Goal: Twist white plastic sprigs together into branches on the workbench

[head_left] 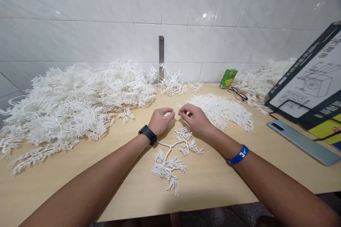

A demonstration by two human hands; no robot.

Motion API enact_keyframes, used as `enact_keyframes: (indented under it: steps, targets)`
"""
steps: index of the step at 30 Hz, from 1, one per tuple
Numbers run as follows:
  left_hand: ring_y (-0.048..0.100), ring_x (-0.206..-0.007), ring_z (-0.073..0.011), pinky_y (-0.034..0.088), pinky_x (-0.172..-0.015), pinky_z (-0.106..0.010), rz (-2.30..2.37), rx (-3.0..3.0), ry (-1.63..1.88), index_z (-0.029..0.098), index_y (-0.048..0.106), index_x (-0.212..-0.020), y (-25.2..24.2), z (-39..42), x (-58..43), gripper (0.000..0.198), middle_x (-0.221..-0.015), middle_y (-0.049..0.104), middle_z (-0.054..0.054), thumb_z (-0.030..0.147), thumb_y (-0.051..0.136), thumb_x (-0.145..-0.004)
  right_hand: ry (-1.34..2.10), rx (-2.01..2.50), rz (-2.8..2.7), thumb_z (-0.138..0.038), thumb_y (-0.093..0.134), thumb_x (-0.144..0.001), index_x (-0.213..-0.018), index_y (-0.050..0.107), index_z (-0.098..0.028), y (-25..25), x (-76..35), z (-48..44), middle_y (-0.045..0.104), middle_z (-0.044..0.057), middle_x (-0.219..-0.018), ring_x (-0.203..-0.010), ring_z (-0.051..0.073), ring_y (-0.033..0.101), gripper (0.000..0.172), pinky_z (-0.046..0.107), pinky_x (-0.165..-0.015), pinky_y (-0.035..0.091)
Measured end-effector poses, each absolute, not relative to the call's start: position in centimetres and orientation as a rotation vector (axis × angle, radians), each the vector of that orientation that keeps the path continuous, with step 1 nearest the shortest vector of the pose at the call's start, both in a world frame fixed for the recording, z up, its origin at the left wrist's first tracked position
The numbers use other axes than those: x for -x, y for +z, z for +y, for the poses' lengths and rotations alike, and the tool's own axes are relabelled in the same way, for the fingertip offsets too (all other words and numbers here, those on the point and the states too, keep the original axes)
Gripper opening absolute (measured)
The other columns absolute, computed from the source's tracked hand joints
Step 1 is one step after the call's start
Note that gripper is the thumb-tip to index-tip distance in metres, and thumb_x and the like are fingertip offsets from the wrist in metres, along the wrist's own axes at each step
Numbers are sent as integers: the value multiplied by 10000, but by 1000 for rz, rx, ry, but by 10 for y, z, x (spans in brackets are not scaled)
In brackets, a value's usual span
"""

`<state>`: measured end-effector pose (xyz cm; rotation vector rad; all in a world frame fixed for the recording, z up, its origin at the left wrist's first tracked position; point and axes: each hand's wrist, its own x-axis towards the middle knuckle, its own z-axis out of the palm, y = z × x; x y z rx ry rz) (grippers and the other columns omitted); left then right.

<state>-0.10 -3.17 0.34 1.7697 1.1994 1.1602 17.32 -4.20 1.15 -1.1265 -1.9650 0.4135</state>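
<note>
My left hand [160, 120] and my right hand [194, 117] meet over the middle of the wooden table [128, 184], both pinched on a white plastic branching frame [173, 152] whose tufted arms trail toward me on the table. The fingertips almost touch at a small white piece between them. A black watch is on my left wrist, a blue band on my right. Just beyond my right hand lies a flat heap of small white pieces [222, 110].
A big pile of white plastic frames [71, 103] fills the left side, smaller heaps lie at the back [170, 83] and far right [262, 78]. A green box [228, 78], glasses [238, 94], a phone [302, 142] and a printed board [311, 81] sit to the right.
</note>
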Motion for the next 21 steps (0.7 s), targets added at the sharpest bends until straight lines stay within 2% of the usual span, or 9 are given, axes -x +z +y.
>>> enact_keyframes:
  steps: [6,12,17,21]
  targets:
    - [514,-632,-138,411,-651,-258,1161,-1767,1165,149,681,-726,4,-33,0,243,-636,608,0,384,625,-749,277,1183,-1963,-172,519,-842,-756,576,-183,10,-171,-43,579,33,-866,-819,164,544,104,302,-745,416]
    - [417,-549,-92,321,-548,-236,1112,-1655,1091,135,699,-771,6,-38,1,287,-619,562,15,415,650,-731,216,1278,-1851,-162,474,-842,-755,544,-189,7,-183,-31,570,41,-848,-809,182,537,115,309,-721,419]
    - [387,-504,-89,280,-502,-232,1189,-1550,1094,148,688,-858,10,-39,3,296,-561,486,33,406,659,-717,68,1385,-1679,-170,507,-838,-790,618,-180,9,-202,-19,606,72,-921,-888,218,568,122,352,-811,431]
    - [425,-528,-102,312,-529,-241,1184,-1575,1071,151,677,-977,13,-42,3,322,-586,497,28,363,633,-739,9,1558,-1698,-51,446,-808,-891,690,-181,5,-206,-19,638,100,-1029,-993,267,581,289,425,-906,402]
